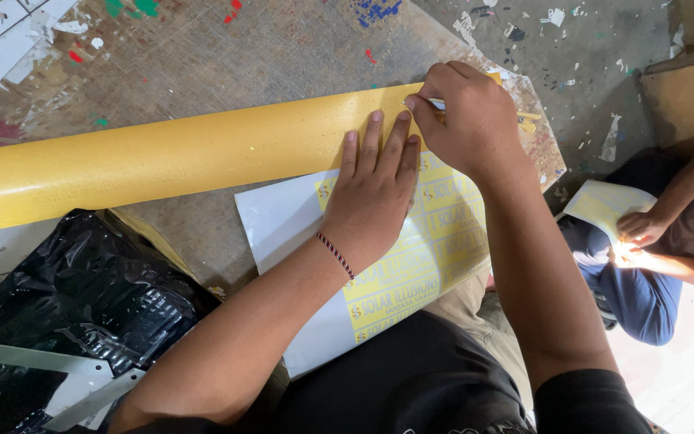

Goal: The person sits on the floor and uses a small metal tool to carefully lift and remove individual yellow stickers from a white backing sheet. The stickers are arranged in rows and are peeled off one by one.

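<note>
L hand (375, 193) fingers flat, spread on yellow label sheet (411, 273) by yellow tube (162, 157); R hand (463, 120) fingers pinching a label.

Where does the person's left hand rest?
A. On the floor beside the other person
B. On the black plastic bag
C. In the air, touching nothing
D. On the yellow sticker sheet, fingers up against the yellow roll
D: the left hand lies flat on the sticker sheet, its fingertips against the yellow roll.
</note>
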